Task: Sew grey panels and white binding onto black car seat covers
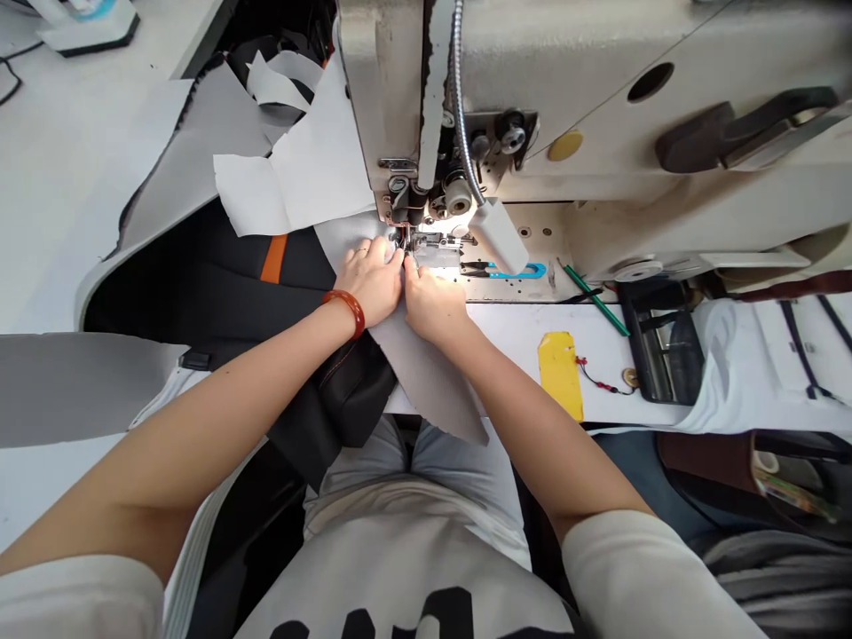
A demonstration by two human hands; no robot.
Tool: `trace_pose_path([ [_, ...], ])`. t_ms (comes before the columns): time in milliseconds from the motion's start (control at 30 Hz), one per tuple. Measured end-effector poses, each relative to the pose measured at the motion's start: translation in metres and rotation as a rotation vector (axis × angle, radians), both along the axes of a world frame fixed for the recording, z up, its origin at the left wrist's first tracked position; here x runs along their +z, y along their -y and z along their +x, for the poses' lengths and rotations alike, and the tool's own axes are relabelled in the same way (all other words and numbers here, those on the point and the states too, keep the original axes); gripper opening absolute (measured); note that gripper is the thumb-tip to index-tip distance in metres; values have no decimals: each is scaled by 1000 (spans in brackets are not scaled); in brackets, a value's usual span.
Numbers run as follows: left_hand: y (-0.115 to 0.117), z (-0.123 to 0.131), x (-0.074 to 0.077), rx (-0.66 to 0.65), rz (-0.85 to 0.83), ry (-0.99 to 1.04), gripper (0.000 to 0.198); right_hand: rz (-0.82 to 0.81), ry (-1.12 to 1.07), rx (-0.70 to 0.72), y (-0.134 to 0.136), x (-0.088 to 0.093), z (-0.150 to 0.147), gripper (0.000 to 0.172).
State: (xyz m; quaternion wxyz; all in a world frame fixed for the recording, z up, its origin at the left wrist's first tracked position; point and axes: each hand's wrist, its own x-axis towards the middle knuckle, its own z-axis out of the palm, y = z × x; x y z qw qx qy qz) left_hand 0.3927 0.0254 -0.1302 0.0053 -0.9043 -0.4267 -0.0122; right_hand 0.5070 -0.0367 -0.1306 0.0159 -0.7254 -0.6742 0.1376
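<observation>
Shirt (406, 550) nr, hands (373, 281) (435, 303) press fabric (434, 377), tray (640, 342) w/ bits (671, 349)

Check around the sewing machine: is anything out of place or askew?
The blue snips lie loose on the machine bed near the right hand, and a green pen slants across the bed's front edge; both look stray there.

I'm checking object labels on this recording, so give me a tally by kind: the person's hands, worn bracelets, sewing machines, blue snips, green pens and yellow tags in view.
Hands: 2 (left hand, right hand)
Worn bracelet: 1
Sewing machine: 1
Blue snips: 1
Green pen: 1, possibly a pencil
Yellow tag: 1
Total: 7
</observation>
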Motion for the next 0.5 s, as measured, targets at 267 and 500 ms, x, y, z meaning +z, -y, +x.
trace_pose_path([
  [267, -14, 10, 1, 65, -48, -34, 44, 18, 22, 0, -7, 1, 6, 49],
  [500, -24, 7, -5, -23, -4, -8, 48, 90, -14, 18, -1, -8, 8, 48],
])
